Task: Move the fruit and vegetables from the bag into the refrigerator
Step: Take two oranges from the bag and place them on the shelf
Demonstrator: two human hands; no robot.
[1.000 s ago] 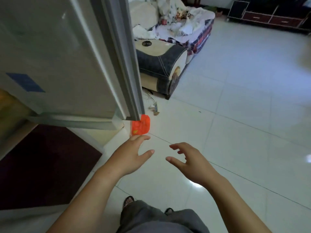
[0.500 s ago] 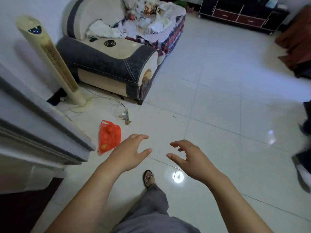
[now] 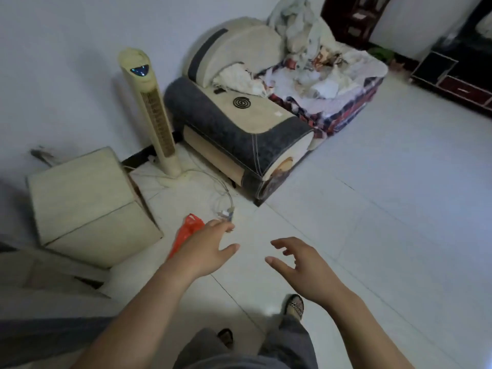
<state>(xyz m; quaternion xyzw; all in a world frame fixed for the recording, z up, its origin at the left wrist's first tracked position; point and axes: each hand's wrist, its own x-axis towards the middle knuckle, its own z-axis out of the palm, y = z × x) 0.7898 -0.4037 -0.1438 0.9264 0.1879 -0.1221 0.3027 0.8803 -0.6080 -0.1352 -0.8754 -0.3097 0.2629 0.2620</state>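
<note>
An orange-red plastic bag (image 3: 186,231) lies on the white tiled floor, partly hidden behind my left hand (image 3: 210,249). That hand is stretched forward above the bag with its fingers apart and nothing in it. My right hand (image 3: 300,267) hovers to the right, fingers spread and curled, also holding nothing. The bag's contents cannot be seen. A grey blurred edge at the lower left (image 3: 40,336) may be the refrigerator door, but I cannot tell.
A cream box-shaped cabinet (image 3: 87,206) stands left of the bag. Behind it are a tower fan (image 3: 151,110) and a sofa (image 3: 239,134) piled with cloths. A cable with a plug (image 3: 226,209) lies just beyond the bag. My sandalled feet (image 3: 294,306) are below.
The view has swung left and lower: the refrigerator door left the middle of the frame and the cream cabinet and fan came into view. My left hand now overlaps the bag.
</note>
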